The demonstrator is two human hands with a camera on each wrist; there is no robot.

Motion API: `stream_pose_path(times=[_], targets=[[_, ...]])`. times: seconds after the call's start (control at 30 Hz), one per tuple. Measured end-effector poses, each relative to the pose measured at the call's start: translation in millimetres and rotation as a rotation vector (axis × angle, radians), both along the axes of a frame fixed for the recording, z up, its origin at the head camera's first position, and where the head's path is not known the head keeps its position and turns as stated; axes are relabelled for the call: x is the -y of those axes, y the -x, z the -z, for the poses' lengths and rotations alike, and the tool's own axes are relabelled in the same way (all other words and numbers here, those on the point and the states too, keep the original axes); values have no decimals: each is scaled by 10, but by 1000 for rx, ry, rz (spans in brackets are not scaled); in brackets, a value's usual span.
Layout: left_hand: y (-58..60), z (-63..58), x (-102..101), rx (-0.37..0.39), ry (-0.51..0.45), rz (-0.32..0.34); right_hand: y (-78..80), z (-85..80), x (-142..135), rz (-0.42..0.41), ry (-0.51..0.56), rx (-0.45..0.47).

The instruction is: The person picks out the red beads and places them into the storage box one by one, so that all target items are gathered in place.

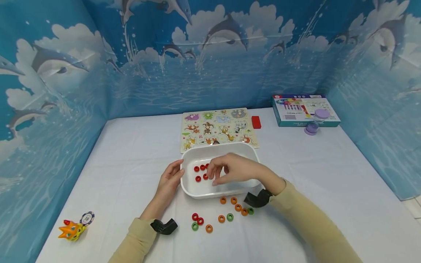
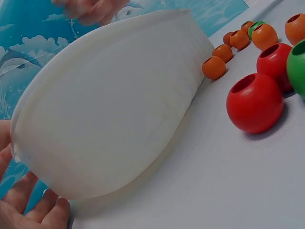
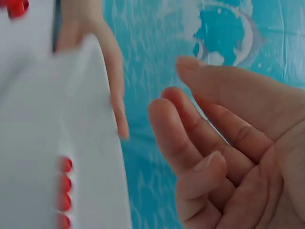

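A white oval-cornered tray [image 1: 220, 194] stands mid-table with several red beads [image 1: 198, 178] inside it. Against its left end rests my left hand [image 1: 168, 182], the fingertips touching the rim and outer wall. Over the tray hovers my right hand [image 1: 235, 168]; its fingers are loosely bent, and the right wrist view shows nothing between thumb and fingers. It partly hides the beads below. In front of the tray lie loose beads: orange [image 1: 222, 218], green [image 1: 230, 217] and red [image 1: 200, 221], each with a hole through it.
Behind the tray lies an animal puzzle board [image 1: 207, 128], with a red block [image 1: 256, 122] beside it. A boxed toy [image 1: 296, 113] and a purple-capped item [image 1: 311, 128] are at back right. At front left sit an orange-yellow toy [image 1: 71, 231] and a poker chip [image 1: 87, 218].
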State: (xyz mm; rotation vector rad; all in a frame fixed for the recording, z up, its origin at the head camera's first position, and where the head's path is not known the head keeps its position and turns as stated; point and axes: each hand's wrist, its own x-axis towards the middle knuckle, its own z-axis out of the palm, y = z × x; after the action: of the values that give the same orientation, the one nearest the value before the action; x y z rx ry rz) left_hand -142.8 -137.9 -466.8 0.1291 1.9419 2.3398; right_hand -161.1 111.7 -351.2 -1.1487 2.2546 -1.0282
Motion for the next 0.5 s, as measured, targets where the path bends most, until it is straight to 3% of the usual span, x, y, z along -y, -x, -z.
stream_pose_path(times=[0.17,0.3,0.5], targets=[[-4,-1,10,5,-3,3,-377,176,47,-44,122,105],[-10,-2,17,-1,-7,15,-587,378,140,-83,195,151],[-5,-4,9,-15,-10,20,-730,673,301,-71,215,54]])
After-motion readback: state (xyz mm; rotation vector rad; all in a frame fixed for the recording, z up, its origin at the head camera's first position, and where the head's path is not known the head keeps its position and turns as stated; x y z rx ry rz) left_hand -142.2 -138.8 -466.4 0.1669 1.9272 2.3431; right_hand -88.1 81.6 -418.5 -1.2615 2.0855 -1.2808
